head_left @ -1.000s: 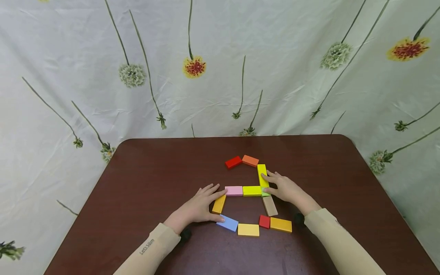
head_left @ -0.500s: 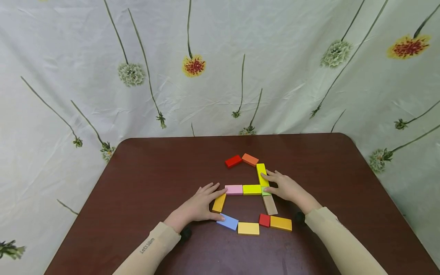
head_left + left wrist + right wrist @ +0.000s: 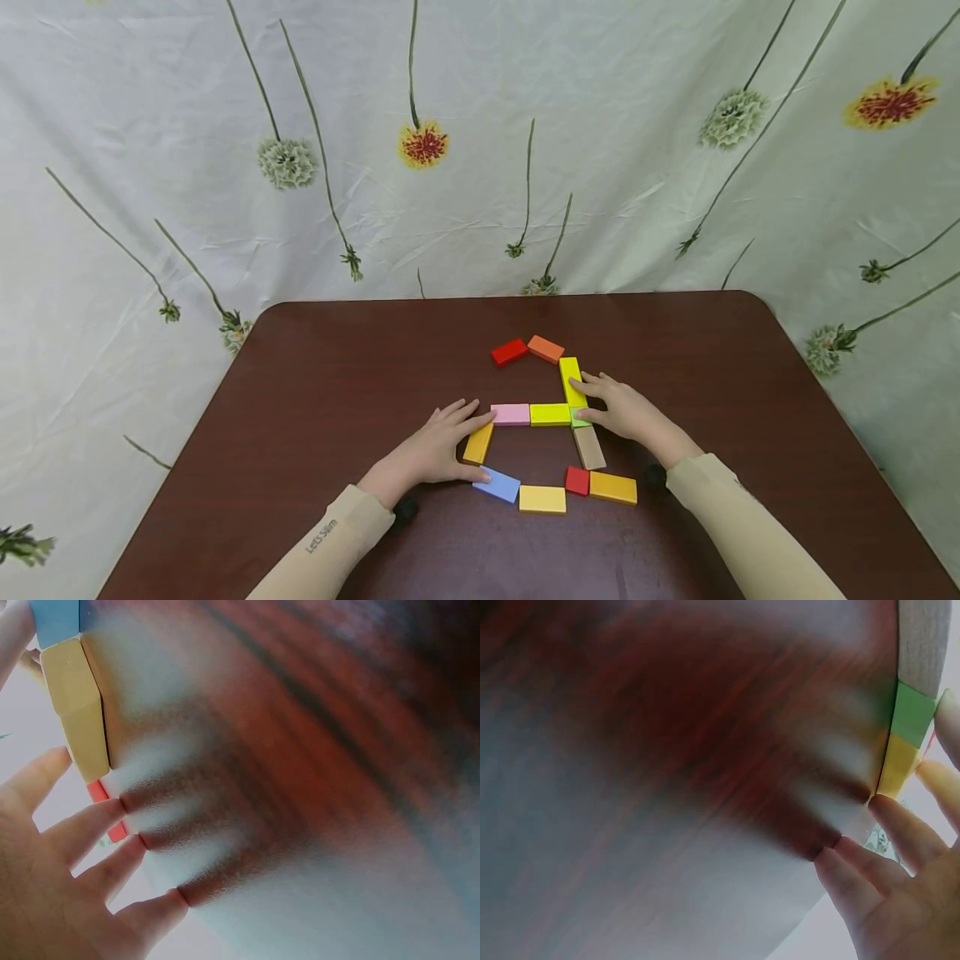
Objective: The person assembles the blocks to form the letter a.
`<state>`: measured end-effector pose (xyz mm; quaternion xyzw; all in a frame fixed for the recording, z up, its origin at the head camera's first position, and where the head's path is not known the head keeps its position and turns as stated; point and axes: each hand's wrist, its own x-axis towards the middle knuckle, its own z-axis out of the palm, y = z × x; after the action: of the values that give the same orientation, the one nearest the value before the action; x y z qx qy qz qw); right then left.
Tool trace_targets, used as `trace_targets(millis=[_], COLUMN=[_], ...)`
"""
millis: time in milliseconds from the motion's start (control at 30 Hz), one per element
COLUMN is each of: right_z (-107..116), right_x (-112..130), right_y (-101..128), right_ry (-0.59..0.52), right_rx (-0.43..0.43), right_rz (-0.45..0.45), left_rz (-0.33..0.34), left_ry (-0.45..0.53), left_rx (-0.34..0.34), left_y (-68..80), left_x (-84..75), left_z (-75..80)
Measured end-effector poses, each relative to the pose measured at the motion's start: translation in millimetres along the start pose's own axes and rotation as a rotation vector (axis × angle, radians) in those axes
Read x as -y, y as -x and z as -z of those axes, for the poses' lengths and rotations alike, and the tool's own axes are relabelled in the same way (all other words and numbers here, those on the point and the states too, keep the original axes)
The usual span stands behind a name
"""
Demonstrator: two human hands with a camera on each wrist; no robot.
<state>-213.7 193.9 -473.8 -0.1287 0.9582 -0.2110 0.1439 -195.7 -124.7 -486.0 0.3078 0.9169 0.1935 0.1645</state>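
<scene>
On the table (image 3: 315, 400), blocks (image 3: 550, 414) lie in a ring, left hand (image 3: 431, 452) left, right hand (image 3: 628, 413) right.

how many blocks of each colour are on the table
red blocks: 2
orange blocks: 3
yellow blocks: 3
pink block: 1
green block: 1
tan block: 1
blue block: 1
total: 12

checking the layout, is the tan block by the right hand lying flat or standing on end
Lying flat. In the head view the tan block shows its broad face up on the table, just below the right hand.
</scene>
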Motion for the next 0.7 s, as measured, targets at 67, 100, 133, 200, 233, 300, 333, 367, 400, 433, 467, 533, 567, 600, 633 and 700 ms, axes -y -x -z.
trace_targets(millis=[67,100,133,200,233,300,333,367,400,433,467,533,567,600,633,700], right_z=[0,0,0,0,0,1,1,0,0,0,-1,-3,-4,-5,-6,-9], right_x=[-1,-1,-2,-2,-3,-3,-3,-3,-3,-3,-3,-2,-1,-1,0,1], right_y=[1,3,4,9,13,21,26,31,36,42,47,57,62,67,71,78], right_ry=[-0.009,-0.017,-0.023,-0.029,-0.032,-0.027,-0.016,-0.005,0.004,0.014,0.024,0.048,0.055,0.059,0.060,0.066], right_rx=[-0.013,-0.021,-0.031,-0.056,-0.069,-0.099,-0.115,-0.132,-0.147,-0.161,-0.175,-0.197,-0.205,-0.210,-0.211,-0.206], right_rz=[0.011,0.016,0.025,0.046,0.055,0.083,0.095,0.106,0.112,0.122,0.129,0.129,0.130,0.128,0.125,0.119], left_rz=[0.001,0.001,0.000,-0.003,-0.004,-0.007,-0.008,-0.008,-0.008,-0.008,-0.007,-0.006,-0.005,-0.004,-0.005,-0.004], left_ry=[-0.003,-0.004,-0.005,-0.004,-0.004,-0.005,-0.007,-0.007,-0.007,-0.007,-0.007,-0.002,-0.001,0.000,0.000,0.001], left_rx=[0.001,0.001,0.001,0.000,0.001,0.001,0.001,0.000,0.000,-0.001,-0.001,-0.004,-0.003,-0.003,-0.003,-0.004], left_y=[0.2,0.3,0.4,0.5,0.5,0.5,0.4,0.4,0.4,0.3,0.3,0.2,0.2,0.2,0.2,0.3], left_x=[-0.4,-0.7,-0.9,-1.2,-1.4,-1.6,-1.5,-1.5,-1.5,-1.4,-1.3,-1.0,-1.1,-0.9,-0.7,-0.6], left_z=[0.4,0.6,0.8,1.1,1.0,0.8,0.5,0.4,0.3,0.2,0.2,0.1,0.1,0.0,-0.1,-0.5])
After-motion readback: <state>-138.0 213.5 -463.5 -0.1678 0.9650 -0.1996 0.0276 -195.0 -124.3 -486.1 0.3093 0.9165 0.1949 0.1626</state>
